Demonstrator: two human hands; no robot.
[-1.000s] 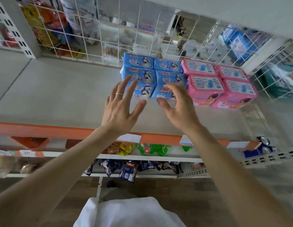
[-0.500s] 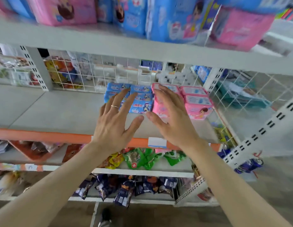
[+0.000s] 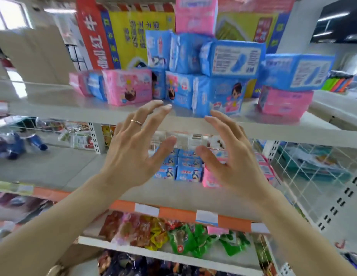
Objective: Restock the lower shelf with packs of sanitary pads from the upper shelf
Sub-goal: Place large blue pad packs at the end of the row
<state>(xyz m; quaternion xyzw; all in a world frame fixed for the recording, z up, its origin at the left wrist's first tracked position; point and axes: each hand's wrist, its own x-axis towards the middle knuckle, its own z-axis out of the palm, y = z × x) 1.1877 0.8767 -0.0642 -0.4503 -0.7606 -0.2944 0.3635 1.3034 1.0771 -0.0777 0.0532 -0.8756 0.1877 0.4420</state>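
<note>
Blue packs [image 3: 219,94] and pink packs [image 3: 129,87] of sanitary pads are piled on the upper shelf [image 3: 74,108]. Below it, the lower shelf [image 3: 54,172] holds rows of small blue packs [image 3: 188,168] and pink packs [image 3: 265,170] towards its right end. My left hand [image 3: 133,150] and my right hand [image 3: 233,158] are raised side by side with fingers spread and empty, their fingertips just under the front edge of the upper shelf, below the large blue pack.
A tall red and yellow box [image 3: 117,38] stands behind the upper packs. A wire grid [image 3: 305,166] closes the lower shelf's right side. Snack bags [image 3: 173,238] fill the shelves underneath, behind an orange price strip [image 3: 173,214].
My view has tilted up from the lower shelf to the upper shelf. Both hands have risen from in front of the lower packs to the upper shelf's edge, still empty.
</note>
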